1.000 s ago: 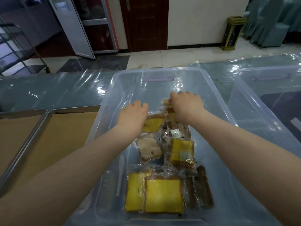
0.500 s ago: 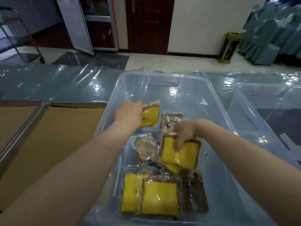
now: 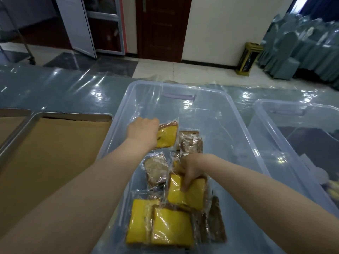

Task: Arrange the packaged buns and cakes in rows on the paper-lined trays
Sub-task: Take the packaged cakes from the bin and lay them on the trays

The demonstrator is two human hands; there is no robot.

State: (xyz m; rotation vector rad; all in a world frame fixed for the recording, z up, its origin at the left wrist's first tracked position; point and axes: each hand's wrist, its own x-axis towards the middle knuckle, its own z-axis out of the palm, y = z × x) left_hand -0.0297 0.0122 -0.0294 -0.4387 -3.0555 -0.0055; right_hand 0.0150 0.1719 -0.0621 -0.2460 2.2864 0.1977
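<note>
A clear plastic bin [image 3: 244, 129] stands in front of me with several wrapped yellow cakes and brown buns in it. My left hand [image 3: 142, 130] grips one wrapped yellow cake [image 3: 167, 136] raised near the bin's left wall. My right hand [image 3: 189, 170] grips a second wrapped yellow cake [image 3: 190, 195] in the bin's middle, fingers curled over its top edge. Two more yellow cakes [image 3: 165, 226] lie at the near end, a round brown bun [image 3: 156, 168] between my arms. A metal tray [image 3: 73, 116] lined with brown paper [image 3: 45, 162] lies left of the bin.
A second paper-lined tray [image 3: 12, 112] shows at the far left edge. Another clear bin [image 3: 297, 114] stands to the right. The table is covered in shiny plastic sheeting [image 3: 55, 88]. Beyond it are a door, a gold bin and covered chairs.
Both hands have taken hold of a yellow cake each. The left one lifted its cake toward the bin's left wall; the right one drew back toward me with its cake.
</note>
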